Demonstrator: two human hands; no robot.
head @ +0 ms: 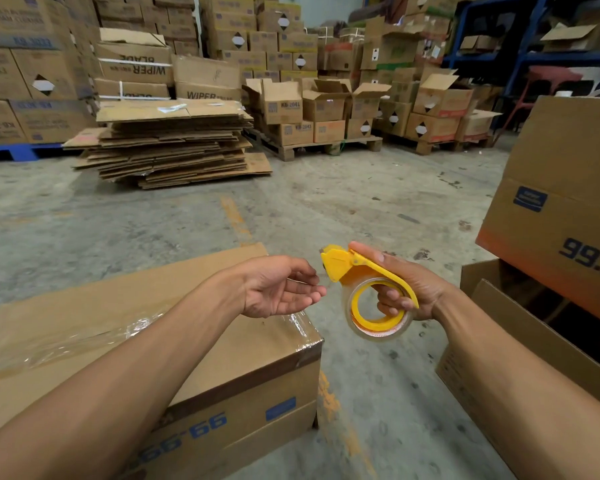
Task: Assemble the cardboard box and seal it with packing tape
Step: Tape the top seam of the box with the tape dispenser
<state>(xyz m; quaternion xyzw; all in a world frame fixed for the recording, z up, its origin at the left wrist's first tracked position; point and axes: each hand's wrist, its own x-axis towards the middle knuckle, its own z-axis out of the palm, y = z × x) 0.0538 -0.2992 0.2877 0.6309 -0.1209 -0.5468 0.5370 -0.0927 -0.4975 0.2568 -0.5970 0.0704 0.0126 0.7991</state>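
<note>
A closed cardboard box (125,306) stands on the floor in front of me, with clear packing tape running along its top seam and down its right end. My right hand (406,289) grips a yellow tape dispenser (368,282) loaded with a clear roll, held in the air just right of the box. My left hand (281,289) hovers above the box's right end, palm up, its fingertips next to the dispenser's cutter head. Whether a strand of tape is pinched between its fingers is too faint to tell.
An open-topped box (534,358) lies at my right, with another printed box (561,209) stacked above it. A pile of flattened cartons (174,147) sits ahead on the concrete floor. Pallets of stacked boxes (326,109) and blue shelving (520,57) fill the back.
</note>
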